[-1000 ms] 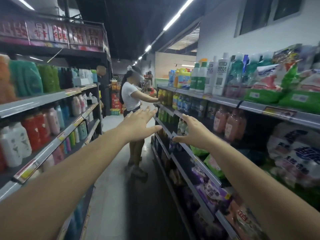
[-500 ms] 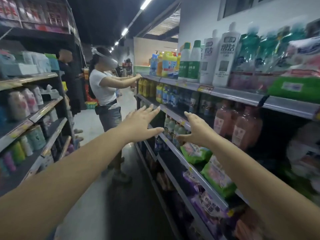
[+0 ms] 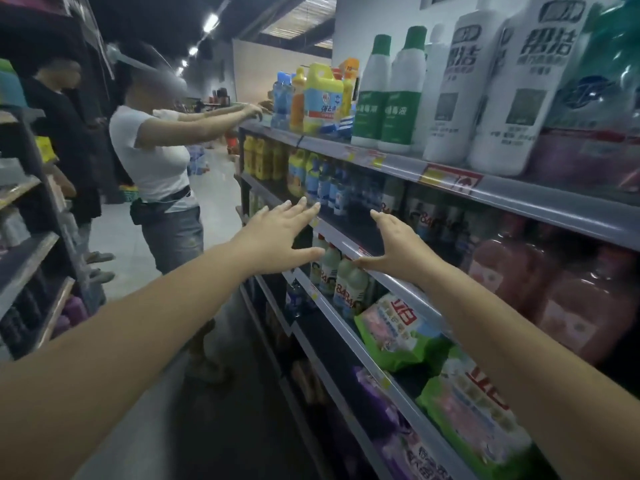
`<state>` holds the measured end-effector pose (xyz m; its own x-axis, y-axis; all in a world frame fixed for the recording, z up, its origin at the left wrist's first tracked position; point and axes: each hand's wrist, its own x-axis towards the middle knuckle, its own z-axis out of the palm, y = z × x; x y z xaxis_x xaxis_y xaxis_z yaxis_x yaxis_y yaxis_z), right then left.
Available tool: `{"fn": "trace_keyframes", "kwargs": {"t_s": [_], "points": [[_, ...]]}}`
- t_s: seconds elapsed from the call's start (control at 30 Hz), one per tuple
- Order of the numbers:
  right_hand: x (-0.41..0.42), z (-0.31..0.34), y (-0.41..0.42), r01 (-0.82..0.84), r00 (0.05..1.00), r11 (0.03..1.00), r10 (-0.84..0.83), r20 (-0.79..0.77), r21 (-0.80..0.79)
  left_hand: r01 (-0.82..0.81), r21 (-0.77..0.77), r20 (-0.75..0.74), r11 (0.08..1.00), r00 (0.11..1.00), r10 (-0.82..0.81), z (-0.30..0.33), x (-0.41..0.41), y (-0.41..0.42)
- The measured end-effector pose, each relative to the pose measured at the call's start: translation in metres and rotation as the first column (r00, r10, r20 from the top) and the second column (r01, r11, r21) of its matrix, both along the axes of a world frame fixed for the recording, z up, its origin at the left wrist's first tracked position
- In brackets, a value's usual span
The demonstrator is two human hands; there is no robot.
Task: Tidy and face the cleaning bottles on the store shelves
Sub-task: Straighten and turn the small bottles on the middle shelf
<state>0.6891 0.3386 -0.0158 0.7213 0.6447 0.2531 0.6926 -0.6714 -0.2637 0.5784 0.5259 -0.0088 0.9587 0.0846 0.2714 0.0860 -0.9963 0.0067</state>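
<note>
Before the right-hand shelves [image 3: 391,284], both hands reached out with fingers straight, holding nothing: left hand [image 3: 280,237] in mid-air, right hand [image 3: 394,247] just above the white cleaning bottles [image 3: 343,275].

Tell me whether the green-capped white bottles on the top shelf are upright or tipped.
Upright: both green-capped white bottles stand on their bases on the top shelf, caps up.

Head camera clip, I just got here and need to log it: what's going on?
A person is reaching both bare arms toward store shelves of cleaning products. The left hand and right hand are open, fingers spread, holding nothing, in front of the shelf edge above the small white bottles. No bottle is gripped yet. Further down the aisle, another person in a white shirt reaches to the top shelf.
</note>
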Motion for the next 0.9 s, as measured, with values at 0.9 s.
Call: {"fn": "trace_keyframes", "kwargs": {"t_s": [0.9], "points": [[0.204, -0.035, 0.102, 0.529, 0.842, 0.848, -0.522, -0.134, 0.019, 0.562, -0.059, -0.077, 0.825, 0.822, -0.565, -0.046, 0.318, 0.134]]}}
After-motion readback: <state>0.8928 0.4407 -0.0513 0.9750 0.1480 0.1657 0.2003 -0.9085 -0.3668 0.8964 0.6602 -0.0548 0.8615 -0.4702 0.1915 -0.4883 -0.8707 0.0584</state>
